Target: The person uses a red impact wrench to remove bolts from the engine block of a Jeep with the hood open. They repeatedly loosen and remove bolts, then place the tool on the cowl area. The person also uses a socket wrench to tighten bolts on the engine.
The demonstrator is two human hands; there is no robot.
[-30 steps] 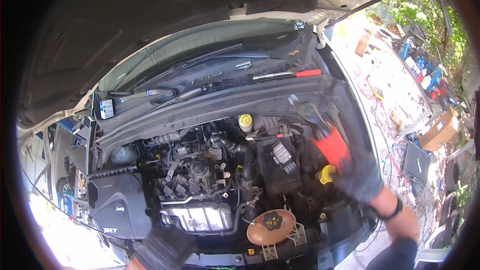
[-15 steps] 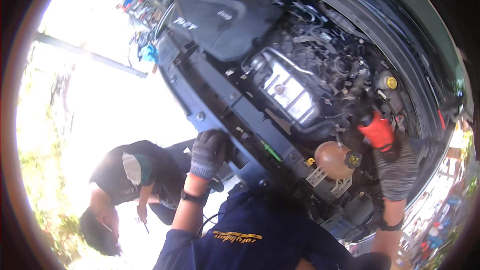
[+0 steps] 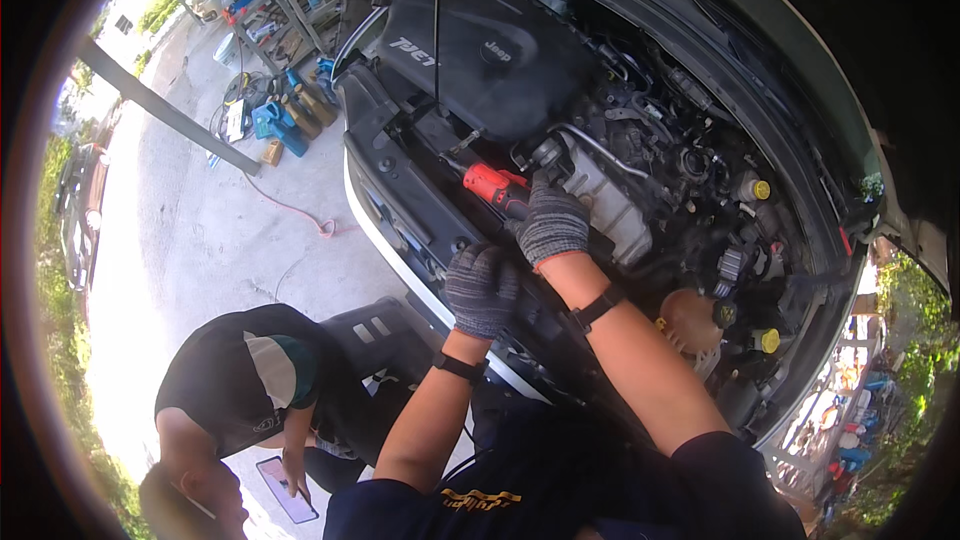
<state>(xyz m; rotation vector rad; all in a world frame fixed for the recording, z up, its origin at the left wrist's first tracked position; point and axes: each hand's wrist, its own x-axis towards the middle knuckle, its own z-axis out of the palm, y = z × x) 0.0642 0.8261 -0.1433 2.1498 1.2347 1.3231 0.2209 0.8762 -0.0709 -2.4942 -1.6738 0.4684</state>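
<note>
Outdoors on concrete yard (image 3: 210,240): open engine bay (image 3: 640,140), shelving (image 3: 290,0).

Red power tool (image 3: 495,185), grey gloves (image 3: 552,225)

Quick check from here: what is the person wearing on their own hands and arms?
Both hands wear grey knit gloves: the left hand and the right hand, whose cuff has an orange edge. Each wrist carries a black band, left band and right band. The forearms are bare, with dark short sleeves at the upper arms.
</note>
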